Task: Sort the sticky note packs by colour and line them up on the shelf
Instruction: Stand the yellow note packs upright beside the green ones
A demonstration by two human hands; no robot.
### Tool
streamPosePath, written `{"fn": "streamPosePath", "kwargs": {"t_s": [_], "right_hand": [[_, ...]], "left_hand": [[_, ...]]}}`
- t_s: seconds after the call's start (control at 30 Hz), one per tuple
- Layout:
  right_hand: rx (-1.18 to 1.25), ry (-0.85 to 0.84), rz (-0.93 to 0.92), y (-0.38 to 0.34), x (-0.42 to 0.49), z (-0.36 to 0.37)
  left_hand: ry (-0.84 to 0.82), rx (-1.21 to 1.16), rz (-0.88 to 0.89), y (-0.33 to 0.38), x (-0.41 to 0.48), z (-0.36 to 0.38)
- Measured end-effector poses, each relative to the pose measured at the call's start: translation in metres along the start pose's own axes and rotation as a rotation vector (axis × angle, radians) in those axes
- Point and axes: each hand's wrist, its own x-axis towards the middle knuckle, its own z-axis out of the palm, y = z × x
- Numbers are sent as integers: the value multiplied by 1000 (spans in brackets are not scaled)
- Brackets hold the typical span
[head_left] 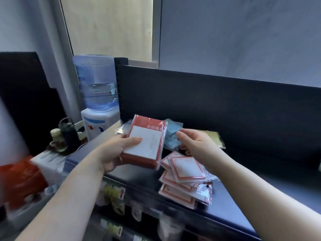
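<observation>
My left hand (112, 152) grips a thick red-and-white sticky note pack (147, 143) in clear wrap, held above the dark shelf (243, 186). My right hand (194, 145) hovers just right of that pack, fingers curled and apart, holding nothing. Behind it lies a pile of blue packs (173, 134). A yellow pack (214, 138) lies flat further right. Below my right hand, several red-bordered white packs (184, 178) lie fanned in a loose heap near the shelf's front edge. A clear-wrapped pack (122, 128) peeks out behind the held one.
A dark back panel (217, 105) walls the shelf's rear. A water dispenser (97, 94) stands to the left, with a black kettle (68, 133) and jars on a low unit. Hanging goods (112, 193) fill the racks below the shelf. An orange bag (19, 178) is at far left.
</observation>
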Motion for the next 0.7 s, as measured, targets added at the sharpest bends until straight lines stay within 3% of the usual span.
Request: {"fn": "streamPosePath", "kwargs": {"t_s": [0.17, 0.3, 0.43, 0.6, 0.7], "right_hand": [[-5, -5, 30, 1, 4, 18], [-66, 14, 21, 2, -1, 18], [-157, 68, 12, 8, -8, 5], [-272, 143, 52, 22, -19, -14], [-320, 178, 94, 30, -24, -22]], "left_hand": [[30, 195, -239, -9, -4, -38], [123, 388, -245, 0, 4, -35], [225, 631, -126, 3, 11, -30], [484, 1101, 226, 8, 4, 8], [347, 1050, 431, 2, 0, 46]]}}
